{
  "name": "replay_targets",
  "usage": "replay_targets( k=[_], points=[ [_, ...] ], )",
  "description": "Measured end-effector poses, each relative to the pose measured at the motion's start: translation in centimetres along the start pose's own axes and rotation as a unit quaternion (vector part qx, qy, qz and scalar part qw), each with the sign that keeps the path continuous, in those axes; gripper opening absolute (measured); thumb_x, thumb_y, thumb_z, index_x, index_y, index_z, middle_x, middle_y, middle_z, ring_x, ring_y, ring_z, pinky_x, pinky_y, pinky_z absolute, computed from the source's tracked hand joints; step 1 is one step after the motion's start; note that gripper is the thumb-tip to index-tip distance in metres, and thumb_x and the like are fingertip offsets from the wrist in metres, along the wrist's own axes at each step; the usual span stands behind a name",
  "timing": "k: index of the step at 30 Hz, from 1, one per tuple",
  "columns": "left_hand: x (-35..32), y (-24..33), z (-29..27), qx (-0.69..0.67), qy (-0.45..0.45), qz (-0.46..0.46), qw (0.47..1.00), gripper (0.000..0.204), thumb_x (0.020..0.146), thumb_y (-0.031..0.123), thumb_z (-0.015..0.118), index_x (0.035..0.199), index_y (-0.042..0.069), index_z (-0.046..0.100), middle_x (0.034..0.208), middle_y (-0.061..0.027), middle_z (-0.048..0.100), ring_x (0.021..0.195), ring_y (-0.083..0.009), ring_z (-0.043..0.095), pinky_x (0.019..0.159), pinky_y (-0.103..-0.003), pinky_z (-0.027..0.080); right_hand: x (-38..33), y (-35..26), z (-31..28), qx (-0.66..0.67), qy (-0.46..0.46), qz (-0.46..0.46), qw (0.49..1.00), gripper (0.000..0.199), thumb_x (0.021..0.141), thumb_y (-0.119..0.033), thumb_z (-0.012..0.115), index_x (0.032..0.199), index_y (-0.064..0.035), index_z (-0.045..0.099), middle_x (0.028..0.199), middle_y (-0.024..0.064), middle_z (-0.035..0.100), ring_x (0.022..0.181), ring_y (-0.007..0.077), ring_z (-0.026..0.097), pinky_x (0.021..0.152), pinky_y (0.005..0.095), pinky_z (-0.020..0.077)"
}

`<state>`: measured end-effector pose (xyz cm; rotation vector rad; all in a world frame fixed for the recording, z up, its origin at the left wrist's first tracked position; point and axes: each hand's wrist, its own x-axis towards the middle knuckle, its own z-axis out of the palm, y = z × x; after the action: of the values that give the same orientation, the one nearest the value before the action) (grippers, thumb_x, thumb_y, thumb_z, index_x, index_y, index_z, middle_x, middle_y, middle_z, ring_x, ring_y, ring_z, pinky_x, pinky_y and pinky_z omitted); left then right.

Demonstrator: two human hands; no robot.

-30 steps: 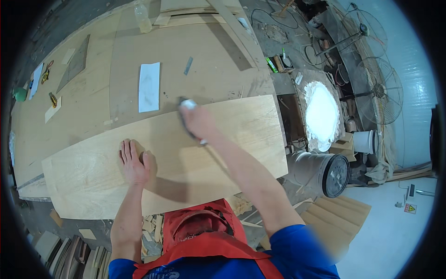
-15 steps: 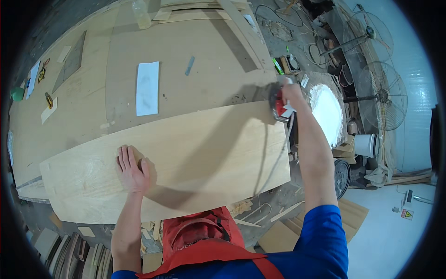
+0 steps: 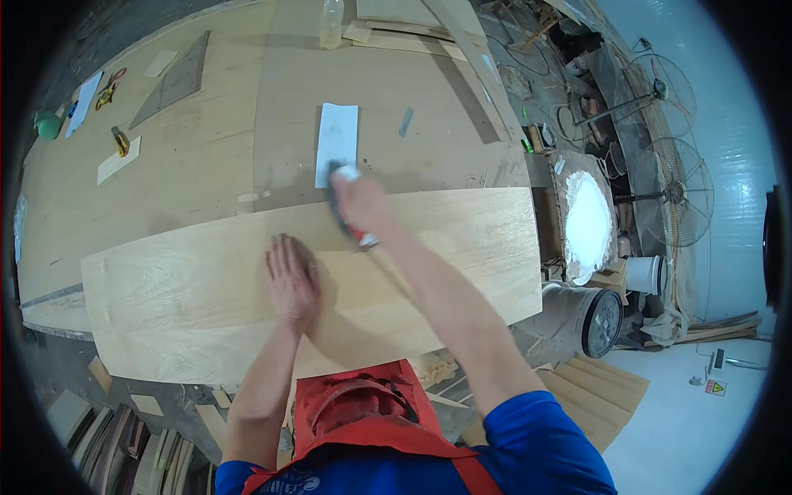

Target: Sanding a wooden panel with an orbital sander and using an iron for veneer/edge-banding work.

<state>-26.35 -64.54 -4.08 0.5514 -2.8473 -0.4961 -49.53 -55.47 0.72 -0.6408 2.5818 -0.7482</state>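
A big pale sheet of wood [image 3: 206,297] lies across the middle of the frame, on a long brown workbench [image 3: 206,165]. The left hand [image 3: 290,280] lies flat on the sheet near the middle, fingers open and spread a little, palm down. The right hand [image 3: 359,205] is a bit higher, at the top edge of the sheet. Its fingers are curled tight around a small tool with a red and dark body [image 3: 351,216]. The tool touches the wood at that edge. What kind of tool it is cannot be told.

Just above the right hand lies a white sheet of paper [image 3: 337,142] on the bench. A clear bottle [image 3: 332,23] stands at the top of the frame. A yellow hand tool [image 3: 120,140] lies at the upper left. At the right there is a round white bucket [image 3: 587,223] and two standing fans [image 3: 675,191].
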Motion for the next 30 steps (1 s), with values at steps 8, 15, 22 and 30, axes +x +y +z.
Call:
replay_targets(
  k=[8, 15, 22, 30],
  points=[
    [-1.4, -7.8, -2.0, 0.142, 0.063, -0.151, 0.976, 0.072, 0.107, 0.04, 0.052, 0.159, -0.007, 0.034, 0.166, -0.0269, 0.035, 0.158, -0.0419, 0.026, 0.128, -0.057, 0.021, -5.0, -2.8, -0.7, 0.05, -0.067, -0.04, 0.996, 0.064, 0.108, -0.057, 0.046, 0.109, 0.0017, 0.071, 0.101, 0.0291, 0.074, 0.098, 0.0497, 0.071, 0.084, 0.0569, 0.0571],
    [-1.2, -7.8, -2.2, 0.172, 0.064, -0.151, 0.971, 0.072, 0.108, 0.044, 0.05, 0.159, -0.005, 0.035, 0.165, -0.0263, 0.036, 0.158, -0.0414, 0.027, 0.128, -0.058, 0.022, -6.5, 25.9, -16.7, 0.008, 0.152, 0.237, 0.96, 0.071, 0.109, -0.058, 0.047, 0.07, -0.0036, 0.071, 0.063, 0.0116, 0.068, 0.053, 0.0215, 0.068, 0.053, 0.0393, 0.0545],
    [-1.1, -7.3, -1.7, 0.17, 0.072, -0.152, 0.971, 0.069, 0.108, 0.043, 0.048, 0.158, -0.005, 0.036, 0.165, -0.0252, 0.037, 0.157, -0.0416, 0.028, 0.127, -0.059, 0.024, -11.3, 31.5, -21.6, 0.203, 0.294, 0.393, 0.847, 0.077, 0.108, -0.062, 0.044, 0.068, 0.0007, 0.066, 0.054, 0.0092, 0.059, 0.044, 0.0249, 0.062, 0.043, 0.04, 0.0492],
    [-1.9, -8.9, -2.3, 0.152, 0.06, -0.16, 0.973, 0.066, 0.109, 0.041, 0.046, 0.159, -0.001, 0.038, 0.166, -0.0229, 0.037, 0.158, -0.0409, 0.028, 0.128, -0.059, 0.023, -18.5, 3.2, -3.5, 0.128, -0.083, 0.204, 0.967, 0.065, 0.108, -0.054, 0.048, 0.09, 0.0026, 0.075, 0.075, 0.0265, 0.072, 0.078, 0.0434, 0.074, 0.073, 0.0538, 0.0563]
  ],
)
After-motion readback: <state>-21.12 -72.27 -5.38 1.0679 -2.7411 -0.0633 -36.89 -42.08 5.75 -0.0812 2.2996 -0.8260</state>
